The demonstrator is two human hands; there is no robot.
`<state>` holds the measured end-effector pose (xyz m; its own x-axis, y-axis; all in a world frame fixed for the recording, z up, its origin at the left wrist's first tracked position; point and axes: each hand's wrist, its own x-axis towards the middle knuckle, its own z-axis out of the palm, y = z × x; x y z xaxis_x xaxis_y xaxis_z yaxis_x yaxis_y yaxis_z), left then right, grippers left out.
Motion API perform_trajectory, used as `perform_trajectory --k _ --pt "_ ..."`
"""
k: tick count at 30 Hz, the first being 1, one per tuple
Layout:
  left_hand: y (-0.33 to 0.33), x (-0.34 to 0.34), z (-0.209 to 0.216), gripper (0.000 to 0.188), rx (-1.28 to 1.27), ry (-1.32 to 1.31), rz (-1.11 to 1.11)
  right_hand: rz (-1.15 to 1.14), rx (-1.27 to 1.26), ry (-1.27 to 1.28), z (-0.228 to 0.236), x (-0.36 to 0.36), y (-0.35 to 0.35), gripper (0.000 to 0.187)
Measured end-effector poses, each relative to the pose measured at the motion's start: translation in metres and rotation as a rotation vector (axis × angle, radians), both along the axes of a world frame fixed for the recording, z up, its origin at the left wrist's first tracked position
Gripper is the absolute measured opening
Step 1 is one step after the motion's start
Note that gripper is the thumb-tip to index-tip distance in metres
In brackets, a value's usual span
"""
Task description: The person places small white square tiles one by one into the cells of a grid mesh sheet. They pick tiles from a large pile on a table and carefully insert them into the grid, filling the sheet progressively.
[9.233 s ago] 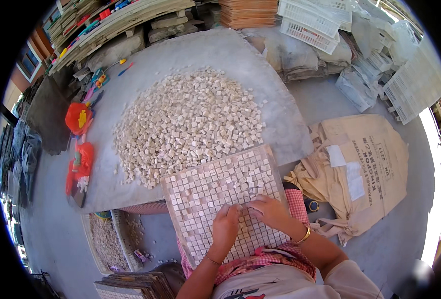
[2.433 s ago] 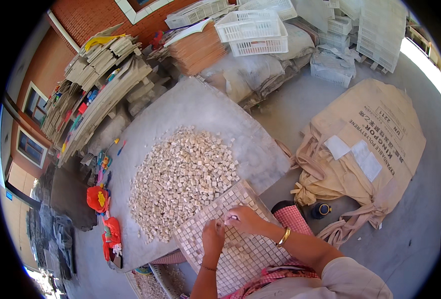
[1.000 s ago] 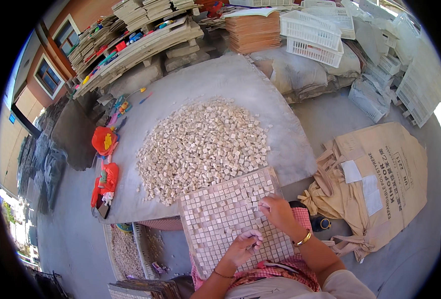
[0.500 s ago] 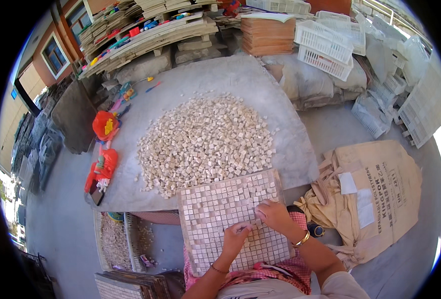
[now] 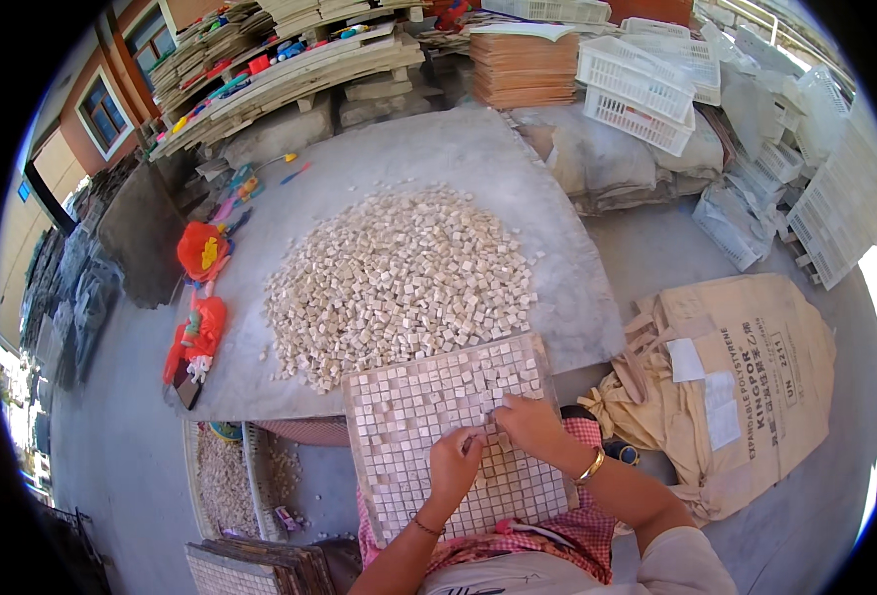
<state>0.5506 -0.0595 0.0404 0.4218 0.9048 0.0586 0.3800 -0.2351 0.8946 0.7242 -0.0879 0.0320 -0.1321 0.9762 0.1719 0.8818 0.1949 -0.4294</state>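
Observation:
A square mosaic board [image 5: 399, 506] rests on my lap, its near side over a pink checked cloth and its far edge against the table. Small pale stone tiles fill most of its grid, with gaps in the upper part. My left hand [image 5: 455, 466] is over the middle of the board, thumb and fingers pinched together; what they hold is too small to make out. Close to its right, my right hand [image 5: 529, 426] has its fingertips down at the tiles, bent together, and they hide whatever is under them. Beyond the board lies a wide heap of loose stone tiles [image 5: 399, 278].
The heap sits on a grey table [image 5: 567, 288]. Red plastic toys [image 5: 198, 327] lie along its left edge. A beige sack [image 5: 746, 397] is on the floor at right. White crates [image 5: 642, 89] stand behind; a tile-filled crate [image 5: 225, 486] and stacked boards [image 5: 250, 570] are at lower left.
My left hand has shifted slightly up and left over the board, its fingers turned upward more. My right hand has moved a little left. The whole view has shifted slightly.

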Motion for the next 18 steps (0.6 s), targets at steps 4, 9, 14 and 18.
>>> perform_trajectory --k 4,9,14,18 --pt "-0.001 0.002 -0.004 0.015 0.154 0.191 -0.094 -0.061 -0.049 0.709 0.002 0.026 -0.004 0.016" --pt "-0.006 0.014 -0.012 0.021 0.313 0.309 -0.202 -0.192 -0.342 1.823 0.011 0.037 -0.042 0.018" --pt "0.000 0.013 -0.014 0.020 0.372 0.337 -0.167 -0.312 -0.344 1.990 -0.013 0.032 -0.081 0.020" --pt "0.024 0.005 -0.001 0.018 0.294 0.313 -0.078 -0.288 -0.333 2.237 -0.031 0.027 -0.099 0.020"
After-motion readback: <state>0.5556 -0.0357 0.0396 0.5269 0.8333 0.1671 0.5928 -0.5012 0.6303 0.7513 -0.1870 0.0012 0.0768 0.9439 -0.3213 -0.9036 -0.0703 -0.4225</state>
